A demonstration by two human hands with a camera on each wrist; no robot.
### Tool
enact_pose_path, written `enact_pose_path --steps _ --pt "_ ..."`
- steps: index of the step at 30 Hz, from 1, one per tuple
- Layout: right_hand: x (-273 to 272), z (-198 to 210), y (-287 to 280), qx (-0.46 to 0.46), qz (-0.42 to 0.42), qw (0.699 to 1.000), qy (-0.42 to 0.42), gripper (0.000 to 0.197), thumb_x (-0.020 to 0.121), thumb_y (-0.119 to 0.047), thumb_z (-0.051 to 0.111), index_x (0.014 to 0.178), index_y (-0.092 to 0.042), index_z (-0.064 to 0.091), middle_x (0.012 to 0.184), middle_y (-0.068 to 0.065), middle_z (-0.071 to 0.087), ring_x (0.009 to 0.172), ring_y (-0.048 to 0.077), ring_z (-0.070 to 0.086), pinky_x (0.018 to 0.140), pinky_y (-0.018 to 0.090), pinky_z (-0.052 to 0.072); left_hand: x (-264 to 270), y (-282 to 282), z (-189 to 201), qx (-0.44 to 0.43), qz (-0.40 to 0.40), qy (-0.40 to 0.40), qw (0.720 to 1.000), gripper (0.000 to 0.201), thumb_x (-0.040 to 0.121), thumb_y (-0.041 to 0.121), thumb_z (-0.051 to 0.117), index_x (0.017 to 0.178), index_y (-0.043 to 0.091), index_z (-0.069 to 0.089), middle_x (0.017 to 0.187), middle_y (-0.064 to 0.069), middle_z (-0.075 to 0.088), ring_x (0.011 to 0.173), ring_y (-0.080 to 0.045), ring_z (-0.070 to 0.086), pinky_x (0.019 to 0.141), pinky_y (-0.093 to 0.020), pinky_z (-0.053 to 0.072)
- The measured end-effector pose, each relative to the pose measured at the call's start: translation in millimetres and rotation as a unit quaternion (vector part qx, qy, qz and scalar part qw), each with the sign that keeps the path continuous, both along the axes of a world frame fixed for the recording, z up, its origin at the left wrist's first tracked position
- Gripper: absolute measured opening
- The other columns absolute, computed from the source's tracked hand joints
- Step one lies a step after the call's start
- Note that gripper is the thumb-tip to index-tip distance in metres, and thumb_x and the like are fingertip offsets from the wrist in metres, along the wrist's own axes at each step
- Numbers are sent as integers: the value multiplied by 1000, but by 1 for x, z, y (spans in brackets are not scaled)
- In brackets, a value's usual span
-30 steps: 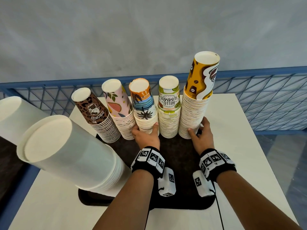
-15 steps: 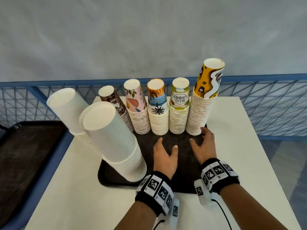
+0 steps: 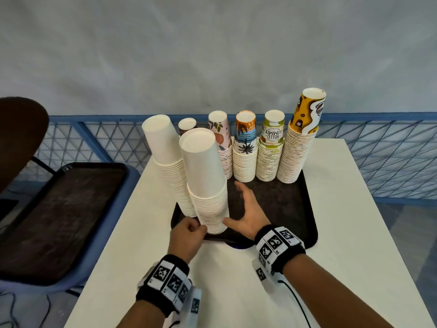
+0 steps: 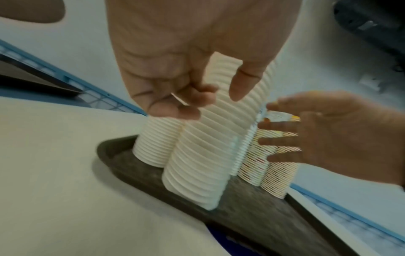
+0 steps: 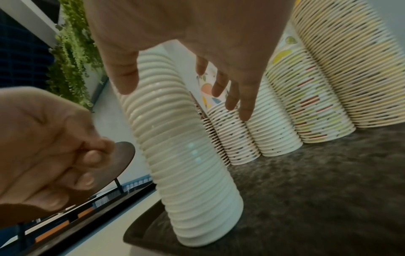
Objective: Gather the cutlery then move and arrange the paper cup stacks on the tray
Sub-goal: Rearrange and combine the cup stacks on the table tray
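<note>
Two hands are flanking the tall stack of plain white paper cups [image 3: 208,185] standing at the near-left corner of the dark rectangular tray [image 3: 283,204]. The left hand [image 3: 186,237] is curling on nothing, and the right hand [image 3: 248,214] is hovering open-fingered. Steadying it low, from both sides, looks wisest.

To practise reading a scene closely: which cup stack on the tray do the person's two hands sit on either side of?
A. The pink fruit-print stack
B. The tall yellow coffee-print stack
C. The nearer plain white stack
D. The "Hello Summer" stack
C: the curled left hand and the open right hand flank the base of the nearer plain white stack at the front left of the tray.
</note>
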State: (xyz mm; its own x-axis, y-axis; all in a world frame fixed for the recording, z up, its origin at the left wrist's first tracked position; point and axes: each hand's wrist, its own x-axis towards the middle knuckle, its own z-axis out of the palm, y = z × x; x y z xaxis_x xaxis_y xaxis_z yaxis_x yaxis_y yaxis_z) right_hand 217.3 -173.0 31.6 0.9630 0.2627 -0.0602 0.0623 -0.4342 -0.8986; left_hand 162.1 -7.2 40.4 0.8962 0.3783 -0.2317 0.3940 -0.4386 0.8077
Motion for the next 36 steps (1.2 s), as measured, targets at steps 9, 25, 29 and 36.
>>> enact_pose_path --steps 9,25,29,36 --pt "-6 0 38 52 -66 996 32 133 46 -26 90 145 -34 1 153 3 20 141 17 22 117 38 25 49 45 17 -46 45 -110 992 103 59 20 82 142 14 22 141 -13 33 123 -27 41 102 -38 39" --pt "3 4 56 63 -119 991 10 107 52 -17 84 141 -24 24 136 3 48 125 17 47 104 33 41 80 54 -3 -217 -8 -122 968 103 35 47 76 130 26 42 109 12 60 108 -16 56 90 -31 42" --pt "5 8 45 64 -136 989 5 103 54 -13 83 139 -22 26 133 2 49 120 13 47 99 25 39 87 53 -10 -229 -9 -115 967 99 38 43 79 130 31 41 114 9 61 109 -17 57 98 -37 44" --pt "15 10 19 57 -172 983 10 102 55 -8 83 140 -20 27 132 2 49 116 12 46 97 25 37 110 52 -13 -199 -12 -119 973 94 51 30 75 136 23 37 119 3 55 111 -19 51 97 -32 41"
